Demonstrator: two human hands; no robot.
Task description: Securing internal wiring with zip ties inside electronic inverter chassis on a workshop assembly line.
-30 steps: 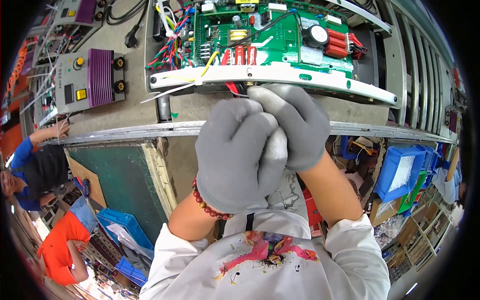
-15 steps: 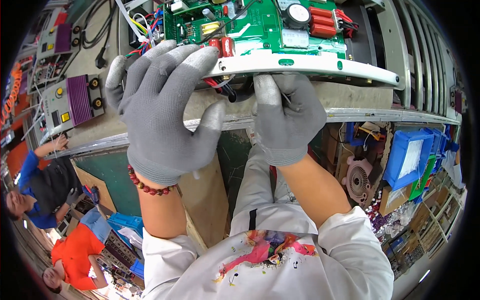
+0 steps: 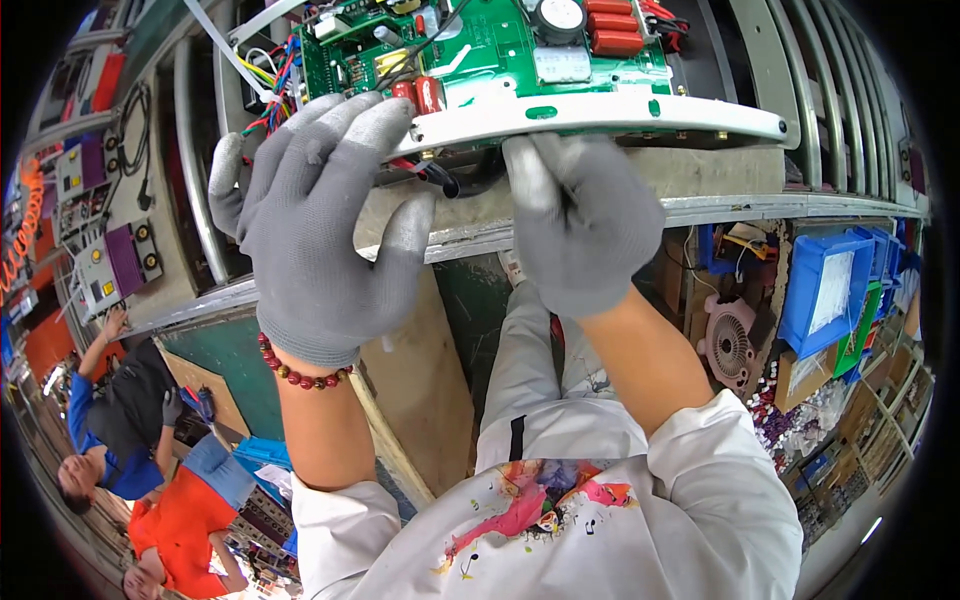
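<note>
A green circuit board [image 3: 500, 40] with a round capacitor and red components lies behind a curved white panel [image 3: 600, 115], which is its near edge. My left hand [image 3: 320, 225], in a grey glove, rests over the panel's left end with fingers stretched and thumb apart. Coloured wires [image 3: 275, 85] run beside its fingertips. My right hand [image 3: 590, 220], gloved too, is closed just under the panel's near edge, right of the middle. It is smeared by motion, and whatever its fingers pinch is hidden. A bundle of dark and red wires [image 3: 440, 178] hangs below the panel between my hands.
Metal rollers [image 3: 850, 100] lie to the right of the unit. Purple-and-grey machines [image 3: 125, 265] stand at the left, near two other people. Below the bench edge at right are a pink fan [image 3: 730, 340] and a blue bin [image 3: 822, 290].
The view has shifted, so the board and panel appear slightly higher and further left. My right hand has turned and blurred under the panel; my left hand keeps its place on the panel.
</note>
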